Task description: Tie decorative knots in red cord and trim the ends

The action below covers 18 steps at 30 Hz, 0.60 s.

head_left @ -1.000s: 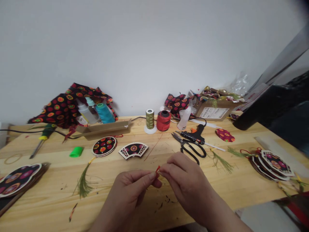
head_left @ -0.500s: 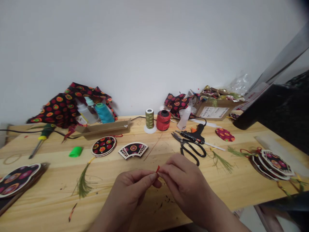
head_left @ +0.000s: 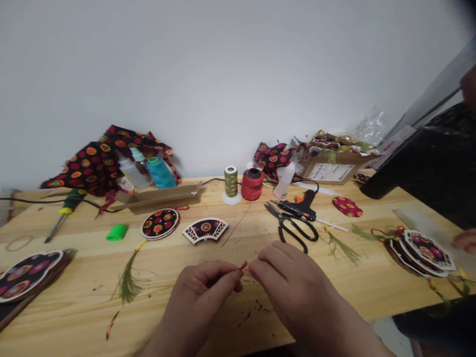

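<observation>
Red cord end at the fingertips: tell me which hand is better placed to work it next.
Right, probably: the right hand sits just apart from the red cord end, while the left hand pinches it; the right is also nearer the black-handled scissors.

Smooth wood table [head_left: 55, 327]; glossy metal scissor blades [head_left: 273, 210]; matt printed cloth [head_left: 85, 163].

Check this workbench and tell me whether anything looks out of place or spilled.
Loose bits stand out: dark snippets are scattered on the wooden table towards its front edge, a stray orange-and-dark scrap lies at front left, and a loose red thread trails across the wood. They look like leftovers.
</observation>
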Each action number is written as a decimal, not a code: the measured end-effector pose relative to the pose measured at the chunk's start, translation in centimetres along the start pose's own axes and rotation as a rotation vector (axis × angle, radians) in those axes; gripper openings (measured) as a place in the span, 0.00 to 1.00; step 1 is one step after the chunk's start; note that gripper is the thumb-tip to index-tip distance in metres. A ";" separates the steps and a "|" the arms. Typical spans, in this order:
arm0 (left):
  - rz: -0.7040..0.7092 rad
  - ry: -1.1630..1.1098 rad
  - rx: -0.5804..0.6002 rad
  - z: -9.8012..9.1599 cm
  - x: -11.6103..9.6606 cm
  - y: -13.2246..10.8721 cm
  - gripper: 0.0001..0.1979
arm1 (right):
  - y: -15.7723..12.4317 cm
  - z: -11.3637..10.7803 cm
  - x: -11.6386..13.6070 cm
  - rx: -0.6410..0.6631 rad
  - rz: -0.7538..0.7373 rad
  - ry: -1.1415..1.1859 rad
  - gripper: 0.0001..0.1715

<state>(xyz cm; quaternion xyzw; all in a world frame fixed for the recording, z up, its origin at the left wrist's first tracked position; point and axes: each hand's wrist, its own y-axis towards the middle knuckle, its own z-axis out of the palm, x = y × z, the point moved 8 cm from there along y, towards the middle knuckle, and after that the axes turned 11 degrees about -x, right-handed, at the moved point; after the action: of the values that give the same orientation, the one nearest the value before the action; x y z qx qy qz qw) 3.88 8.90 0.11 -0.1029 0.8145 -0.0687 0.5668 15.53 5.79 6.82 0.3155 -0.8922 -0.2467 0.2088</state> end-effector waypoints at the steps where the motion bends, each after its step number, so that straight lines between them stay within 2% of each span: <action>1: 0.031 0.026 0.026 0.3 -0.3 -0.1 0.08 | 0.2 -0.1 0.4 0.036 -0.042 -0.015 0.08; 5: 0.152 0.072 0.155 1.4 -1.4 -0.7 0.10 | 0.9 -0.1 0.8 0.178 -0.083 0.041 0.06; 8: 0.189 0.038 0.245 1.9 -1.6 -1.2 0.11 | 1.2 0.4 -0.6 0.222 0.027 0.241 0.10; 11: 0.147 -0.053 0.293 2.0 -1.4 -1.5 0.10 | 1.4 1.0 -2.1 0.158 0.162 0.510 0.10; 14: 0.069 -0.144 0.210 1.3 -0.9 -1.2 0.09 | 1.0 1.6 -3.4 0.050 0.333 0.674 0.08; 18: 0.029 -0.169 0.077 0.3 -0.5 -0.8 0.09 | -0.2 2.4 -3.9 -0.036 0.540 0.691 0.07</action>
<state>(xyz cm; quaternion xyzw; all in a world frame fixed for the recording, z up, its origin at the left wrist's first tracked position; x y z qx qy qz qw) 4.45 8.28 0.64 -0.0744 0.7620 -0.0829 0.6379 17.11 9.02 3.97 0.1313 -0.8159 -0.0789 0.5575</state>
